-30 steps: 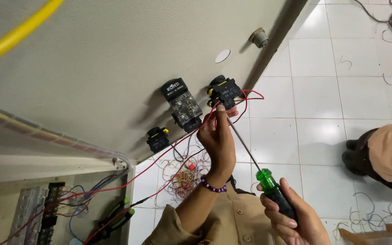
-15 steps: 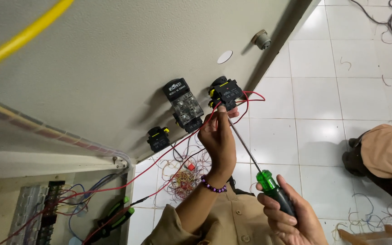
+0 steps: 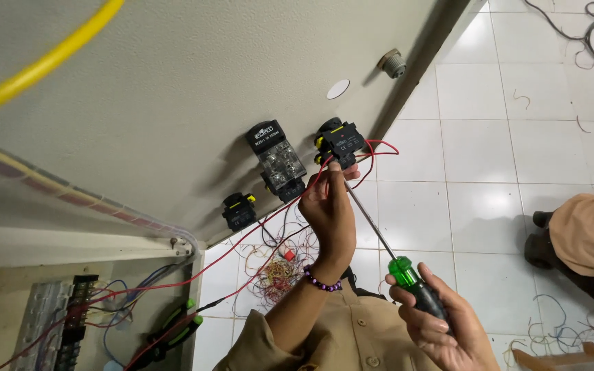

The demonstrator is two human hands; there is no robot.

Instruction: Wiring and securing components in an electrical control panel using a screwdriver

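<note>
Pinching red wire (image 3: 372,152) at black switch block (image 3: 339,143), left hand (image 3: 329,209), right hand (image 3: 441,326) gripping green-handled screwdriver (image 3: 407,275)

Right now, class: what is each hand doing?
Left hand: closed, pinching the red wire at the black switch.
Right hand: closed on the screwdriver.

A: Views logged? 
B: One, head-worn, angled down past the open panel door (image 3: 173,103) to the floor (image 3: 489,158).
A: Range? 
B: Close; both hands sit low centre, just below the door's switches (image 3: 342,142).
</note>
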